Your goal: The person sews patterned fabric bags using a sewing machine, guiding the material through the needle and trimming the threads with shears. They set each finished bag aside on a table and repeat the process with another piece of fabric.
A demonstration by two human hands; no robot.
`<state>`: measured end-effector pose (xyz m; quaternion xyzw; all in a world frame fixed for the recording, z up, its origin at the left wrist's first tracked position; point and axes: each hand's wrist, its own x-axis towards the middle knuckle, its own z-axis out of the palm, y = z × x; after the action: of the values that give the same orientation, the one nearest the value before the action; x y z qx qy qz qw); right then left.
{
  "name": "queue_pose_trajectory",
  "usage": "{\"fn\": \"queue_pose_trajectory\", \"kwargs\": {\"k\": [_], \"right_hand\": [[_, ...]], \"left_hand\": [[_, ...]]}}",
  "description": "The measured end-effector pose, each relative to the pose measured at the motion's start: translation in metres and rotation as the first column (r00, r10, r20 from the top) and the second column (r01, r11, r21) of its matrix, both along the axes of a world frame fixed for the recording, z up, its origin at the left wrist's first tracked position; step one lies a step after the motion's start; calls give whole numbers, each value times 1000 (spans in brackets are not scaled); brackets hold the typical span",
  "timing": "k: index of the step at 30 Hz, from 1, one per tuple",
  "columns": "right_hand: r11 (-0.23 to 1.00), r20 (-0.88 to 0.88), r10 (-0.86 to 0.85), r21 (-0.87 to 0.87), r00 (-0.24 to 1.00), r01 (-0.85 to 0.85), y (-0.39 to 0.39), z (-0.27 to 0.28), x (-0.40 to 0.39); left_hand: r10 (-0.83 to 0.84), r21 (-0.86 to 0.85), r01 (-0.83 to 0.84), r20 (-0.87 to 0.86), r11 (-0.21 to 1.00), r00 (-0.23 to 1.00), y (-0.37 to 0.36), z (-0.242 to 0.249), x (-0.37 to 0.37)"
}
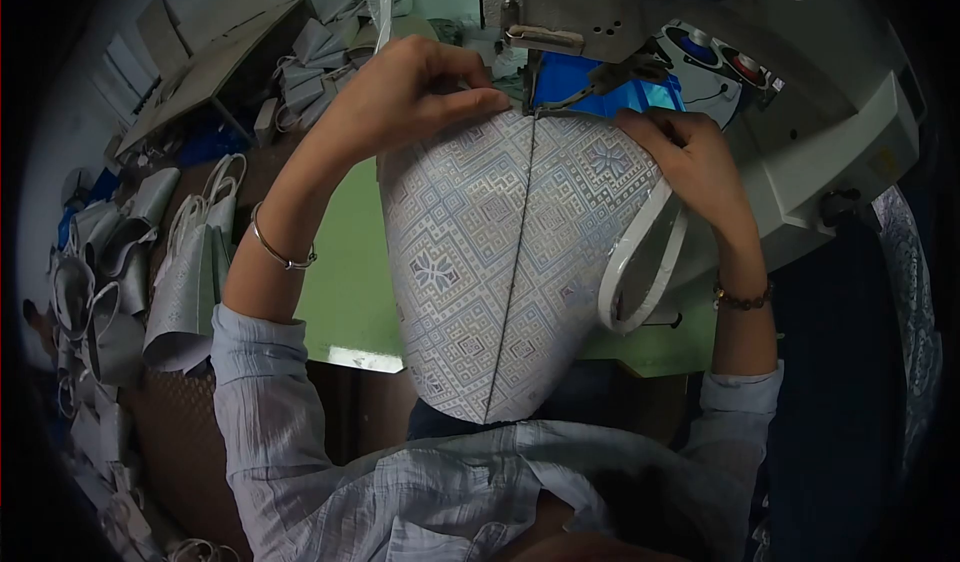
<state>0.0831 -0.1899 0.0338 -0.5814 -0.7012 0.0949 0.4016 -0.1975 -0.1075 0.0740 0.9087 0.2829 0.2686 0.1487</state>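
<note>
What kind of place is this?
Probably a sewing workshop: a big grey metal sewing machine, a pale geometric-patterned bag-like piece at it, and many whitish strapped pieces heaped on the left.

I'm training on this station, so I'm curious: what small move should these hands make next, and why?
Probably keep the patterned piece's far edge taut and ease it slightly along under the machine: the left hand and right hand grip that edge on either side of the dark line.

sewing machine [720,17]: top cut off | white strip [385,2]: upper end cut off | patterned fabric [480,252]: underside hidden
</note>
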Motion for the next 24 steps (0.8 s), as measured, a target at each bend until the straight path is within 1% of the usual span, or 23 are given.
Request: {"fn": "queue_pose_trajectory", "kwargs": {"k": [3,5,6,7,8,9,11,13,14,15,16,18,19,21,22,24], "right_hand": [[998,-48,46,-39,998,-48,8,-5,7],[998,-38,39,58,998,-37,12,-12,14],[998,-39,41,58,998,-38,11,-13,12],[950,117,-68,311,991,28,6,-15,10],[834,237,-210,549,948,48,-1,-17,6],[835,237,-210,549,949,48,-11,-18,3],[768,332,-147,632,932,-104,-42,-25,-6],[836,474,119,426,872,-346,-89,-43,-20],[834,437,289,322,852,-448,-107,-52,-31],[806,376,449,221,811,-549,-119,-61,-44],[805,369,456,216,810,-552,-125,-77,-52],[754,225,494,371,840,-542,-128,-115,-66],[754,221,494,373,841,-541,-127,-123,-68],[780,169,433,421,885,-463,-126,-134,-70],[779,169,431,426,886,-460,-126,-139,-71],[717,212,463,480,860,-505,-126,-145,-71]], "left_hand": [[-16,23,15,45,1000,999,10,-10,1],[-16,-10,16,33,1000,999,13,-9,1],[-18,-39,19,23,999,1000,14,-7,2],[-17,-41,17,23,999,1000,14,-5,3],[-21,-60,21,2,998,1000,14,-2,3],[-27,-77,26,-20,997,999,14,0,4],[-19,-85,18,-13,996,1000,15,-1,6],[-5,-94,5,-4,996,1000,17,-2,5],[-14,-94,14,-1,995,1000,19,-3,5],[-24,-95,24,1,995,1000,21,-4,5],[-19,-104,19,-3,994,1000,22,-6,8],[-36,-70,36,1,997,999,23,-5,9],[-35,-70,35,-4,997,999,23,-5,10],[4,-42,-6,-47,999,999,23,-2,12],[2,-38,-4,-50,999,999,22,-1,14],[65,-2,-65,-52,998,997,21,-3,18]]}}
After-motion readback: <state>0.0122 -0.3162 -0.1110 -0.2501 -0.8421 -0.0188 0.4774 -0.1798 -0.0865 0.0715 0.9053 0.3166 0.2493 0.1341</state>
